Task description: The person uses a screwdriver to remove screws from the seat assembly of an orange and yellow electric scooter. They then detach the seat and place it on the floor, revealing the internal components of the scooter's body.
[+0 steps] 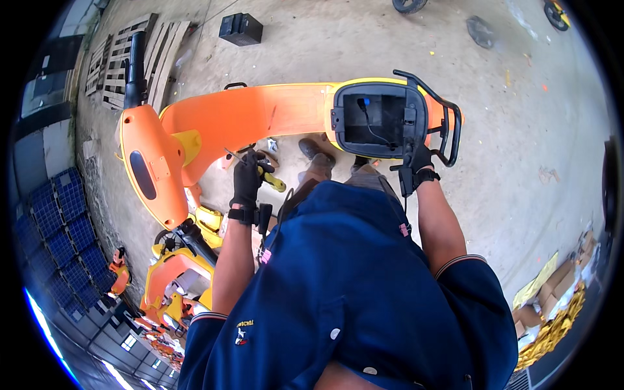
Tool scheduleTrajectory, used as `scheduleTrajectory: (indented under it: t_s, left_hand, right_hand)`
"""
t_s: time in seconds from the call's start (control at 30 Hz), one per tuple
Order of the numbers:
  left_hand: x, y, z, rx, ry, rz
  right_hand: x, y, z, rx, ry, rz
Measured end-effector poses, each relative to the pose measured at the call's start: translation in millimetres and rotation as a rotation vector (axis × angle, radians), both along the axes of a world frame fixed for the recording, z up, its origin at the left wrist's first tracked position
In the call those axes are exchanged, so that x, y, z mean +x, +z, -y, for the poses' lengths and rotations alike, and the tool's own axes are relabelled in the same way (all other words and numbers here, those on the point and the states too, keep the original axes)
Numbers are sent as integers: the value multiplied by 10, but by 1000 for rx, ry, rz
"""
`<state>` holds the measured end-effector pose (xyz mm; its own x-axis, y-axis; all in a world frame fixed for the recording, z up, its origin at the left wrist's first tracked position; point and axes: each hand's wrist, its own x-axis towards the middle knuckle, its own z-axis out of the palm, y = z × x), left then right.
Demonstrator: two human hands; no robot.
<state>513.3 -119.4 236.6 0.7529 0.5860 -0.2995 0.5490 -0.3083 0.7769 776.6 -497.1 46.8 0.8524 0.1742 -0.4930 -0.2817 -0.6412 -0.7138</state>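
Note:
In front of me an orange and yellow scooter [260,107] stands sideways, its handlebar at the left. My left hand [246,181], in a black glove, is closed round a screwdriver [277,182] on the near side of the scooter. The yellow and black handle sticks out to the right of the fist, and a thin metal shaft points up and left. My gloved right hand [419,158] is at the near right rim of the open black seat compartment [375,151]. Its fingers blend into the dark plastic. Inside the compartment lies a black cable with a blue connector [366,102].
A black rail [437,97] curves round the scooter's rear. Beyond it on the concrete floor lie a black box [240,29] and wooden pallets [133,60]. More orange and yellow scooters [179,279] crowd the near left. Cardboard boxes [556,283] sit at the right.

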Motion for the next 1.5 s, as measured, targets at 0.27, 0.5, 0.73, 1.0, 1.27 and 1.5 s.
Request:
scheduleTrajectory:
  t_s: [0.27, 0.5, 0.73, 1.0, 1.27, 1.5]
  left_hand:
    - [393, 744, -105, -75, 508, 143]
    - [261, 1331, -300, 205, 681, 173]
    - [72, 1645, -601, 298, 796, 375]
    - [-525, 1614, -1104, 392, 657, 211]
    - [-744, 1613, -1158, 926, 191, 106]
    - [-793, 1627, -1159, 882, 202, 104]
  right_hand:
    - [170, -204, -31, -579, 689, 292]
    - [276, 472, -359, -803, 792, 118]
    - [235, 97, 2, 502, -481, -820]
    - [161, 182, -174, 956, -841, -941]
    - [83, -414, -59, 685, -576, -330]
    - [-1, -36, -145, -508, 407, 236]
